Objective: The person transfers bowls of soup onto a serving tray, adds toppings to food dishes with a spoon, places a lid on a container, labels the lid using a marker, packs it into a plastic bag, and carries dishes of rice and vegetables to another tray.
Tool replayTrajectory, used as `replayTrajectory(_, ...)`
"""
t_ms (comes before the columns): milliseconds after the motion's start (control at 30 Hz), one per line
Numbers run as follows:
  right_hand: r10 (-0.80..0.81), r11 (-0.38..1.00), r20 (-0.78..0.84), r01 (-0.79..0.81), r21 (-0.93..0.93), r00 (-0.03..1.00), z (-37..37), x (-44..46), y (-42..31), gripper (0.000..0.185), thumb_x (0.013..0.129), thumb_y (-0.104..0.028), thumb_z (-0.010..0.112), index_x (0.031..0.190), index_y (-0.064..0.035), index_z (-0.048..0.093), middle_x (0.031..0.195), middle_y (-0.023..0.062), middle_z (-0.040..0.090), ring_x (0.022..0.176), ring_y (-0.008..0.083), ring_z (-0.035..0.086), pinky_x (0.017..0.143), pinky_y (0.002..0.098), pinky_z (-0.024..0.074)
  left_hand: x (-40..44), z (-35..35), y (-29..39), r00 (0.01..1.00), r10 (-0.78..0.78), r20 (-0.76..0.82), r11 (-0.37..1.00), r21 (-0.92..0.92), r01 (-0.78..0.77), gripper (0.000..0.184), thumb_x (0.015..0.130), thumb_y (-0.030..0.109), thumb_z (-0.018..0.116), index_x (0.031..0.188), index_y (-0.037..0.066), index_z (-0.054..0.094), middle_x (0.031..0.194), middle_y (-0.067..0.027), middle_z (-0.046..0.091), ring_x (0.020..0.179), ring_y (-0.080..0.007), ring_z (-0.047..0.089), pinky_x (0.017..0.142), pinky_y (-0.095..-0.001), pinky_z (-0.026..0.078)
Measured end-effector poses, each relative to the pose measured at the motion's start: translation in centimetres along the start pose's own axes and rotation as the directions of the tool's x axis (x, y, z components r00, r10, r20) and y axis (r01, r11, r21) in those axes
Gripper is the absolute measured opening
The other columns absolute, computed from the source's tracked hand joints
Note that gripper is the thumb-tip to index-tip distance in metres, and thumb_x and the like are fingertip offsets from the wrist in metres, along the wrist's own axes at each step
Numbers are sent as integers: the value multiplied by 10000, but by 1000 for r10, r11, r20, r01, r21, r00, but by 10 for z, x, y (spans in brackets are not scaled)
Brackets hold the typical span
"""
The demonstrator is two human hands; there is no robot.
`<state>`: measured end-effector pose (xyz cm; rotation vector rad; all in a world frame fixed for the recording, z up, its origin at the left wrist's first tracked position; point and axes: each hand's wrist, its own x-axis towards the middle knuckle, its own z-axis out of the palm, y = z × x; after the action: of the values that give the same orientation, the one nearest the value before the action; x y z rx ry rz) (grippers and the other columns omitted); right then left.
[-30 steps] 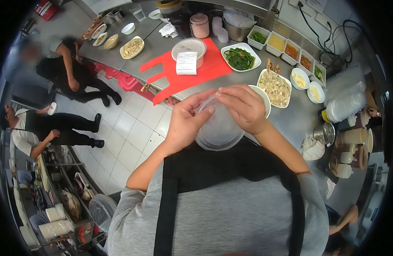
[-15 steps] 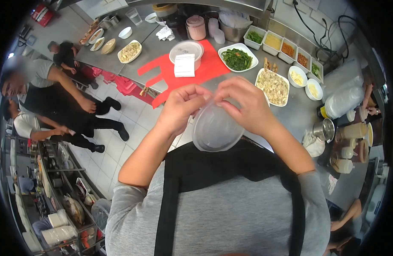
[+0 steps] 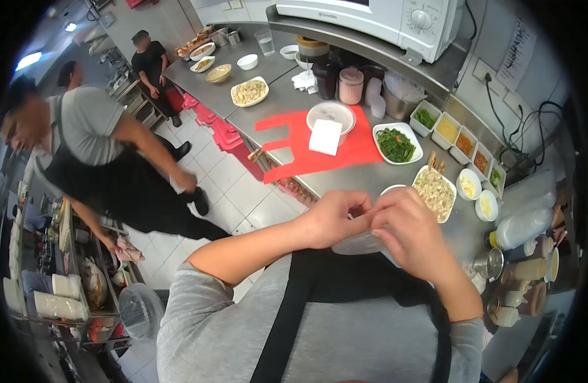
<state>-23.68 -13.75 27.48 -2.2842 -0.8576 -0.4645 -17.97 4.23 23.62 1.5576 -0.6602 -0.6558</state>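
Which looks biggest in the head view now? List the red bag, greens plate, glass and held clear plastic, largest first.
1. Red bag
2. Greens plate
3. Glass
Not ranked: clear plastic, partly hidden and nearer the camera, so unsure.

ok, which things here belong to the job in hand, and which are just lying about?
Job in hand:
- clear plastic lid, in left hand and right hand
- probably lidded tub with paper slip, on red bag

Lying about, seemingly:
- microwave
- glass
- pink jar
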Motion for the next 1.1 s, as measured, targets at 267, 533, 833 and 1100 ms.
replayTrajectory(267,-160,987,35,160,-3,987,13,-2,4,163,687,-26,667,801,-56,555,910,58,564,936,265,534,800,381,412,1,-24,-25,953,128,-273,931,364,-21,30,851,41,553,853,13,544,747,10,548,693,-49,491,617,-212,424)
replayTrajectory(533,109,863,-301,60,502,948,18,-21,28,151,789,10,588,922,-51,555,848,79,580,636,245,559,576,323,460,-6,-116,-30,685,221,-695,906,-114,-408,138,930,167,479,900,70,572,801,11,563,727,-77,550,644,-240,469)
replayTrajectory(833,-295,732,-3,224,-643,955,-63,-11,34,455,735,-116,654,1146,-307,631,546,-21,334,448,125,372,404,271,309,64,-55,5,912,71,-403,638,-685,-352,165,896,127,413,958,25,527,955,-100,606,876,-199,597,806,-358,503)
replayTrajectory(1100,-439,415,175,372,-830,881,-127,-2,11,249,741,-143,678,989,-161,660,548,-59,329,447,75,371,424,244,286,110,-14,6,969,225,-101,592,-776,-219,102,899,120,439,954,48,485,894,-88,586,768,-190,595,665,-319,520)
